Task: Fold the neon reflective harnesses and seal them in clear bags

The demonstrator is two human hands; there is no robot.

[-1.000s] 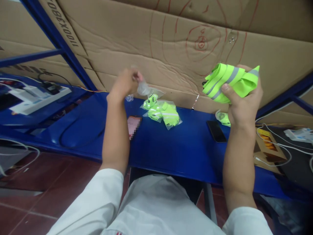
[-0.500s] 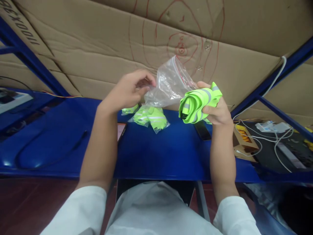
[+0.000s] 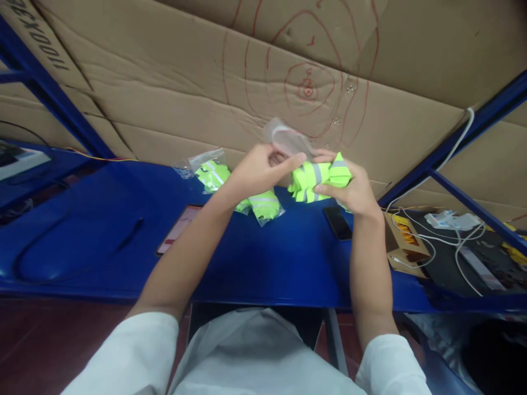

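My right hand (image 3: pixel 349 186) is closed round a folded bundle of neon-yellow reflective strap (image 3: pixel 315 178) with grey stripes. At the bundle's upper left, my left hand (image 3: pixel 263 170) pinches a clear zip bag (image 3: pixel 290 140), which is blurred by motion. The bag's mouth lies close to the strap bundle; whether any strap is inside it I cannot tell. Below and behind my left forearm rests a bagged yellow strap bundle (image 3: pixel 265 206) on the blue table (image 3: pixel 255 258). Another bagged strap bundle (image 3: pixel 213 175) sits farther left, near the cardboard wall.
A lit phone (image 3: pixel 179 227) lies left of my left forearm, and a dark phone (image 3: pixel 337 223) below my right hand. An open cardboard box (image 3: pixel 405 247) and white cables (image 3: pixel 461 236) are at the right. Cardboard (image 3: pixel 164 109) with red rings stands behind.
My left hand has moved right to the strap bundle, bringing the bag along, and the bag has collapsed. The bundle has shifted slightly left. The left-hand bundle and lit phone show more now.
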